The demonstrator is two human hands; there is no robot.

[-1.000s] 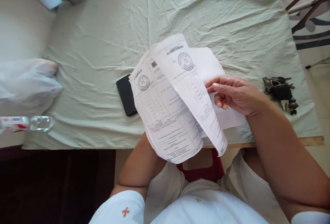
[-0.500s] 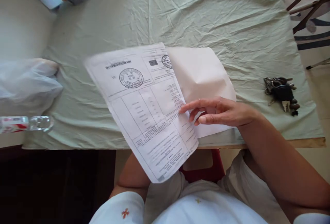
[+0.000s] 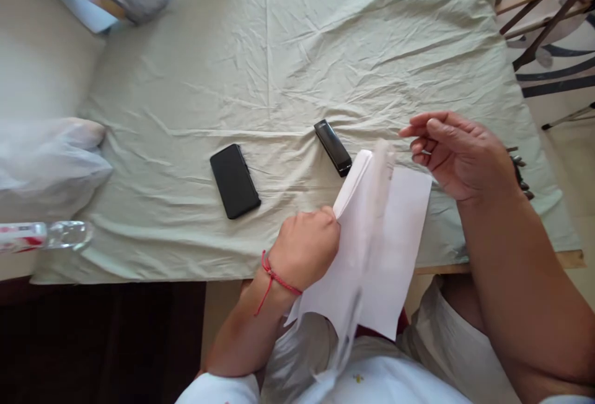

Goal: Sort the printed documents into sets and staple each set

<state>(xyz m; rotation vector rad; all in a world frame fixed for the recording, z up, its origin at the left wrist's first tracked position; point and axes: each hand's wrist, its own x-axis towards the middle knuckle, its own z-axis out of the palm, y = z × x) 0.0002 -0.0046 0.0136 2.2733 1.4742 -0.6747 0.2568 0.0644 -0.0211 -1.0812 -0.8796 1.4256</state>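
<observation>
White paper sheets [image 3: 400,224] hang over the table's front edge, one leaf blurred and standing on edge. My left hand [image 3: 309,246], with a red string bracelet [image 3: 279,280] at its wrist, is closed on their left side. To the right and above the sheets is my right hand [image 3: 458,150], raised with its fingers loosely apart and nothing in them. A black stapler [image 3: 333,147] lies just beyond the papers' top edge. Left of it rests a dark phone [image 3: 235,181], face down or with its screen off; I cannot tell which.
A green-grey cloth [image 3: 186,94] covers the table. Keys [image 3: 520,171] lie at the right, partly hidden by my right wrist. On the left are a clear plastic bottle [image 3: 46,235] and a white plastic bag [image 3: 51,162]. A folding wooden frame [image 3: 543,20] stands beyond the right side.
The printed page has swung right and now stands edge-on, uncovering the stapler, the phone and my left hand. My right hand has left the page and moved up and right.
</observation>
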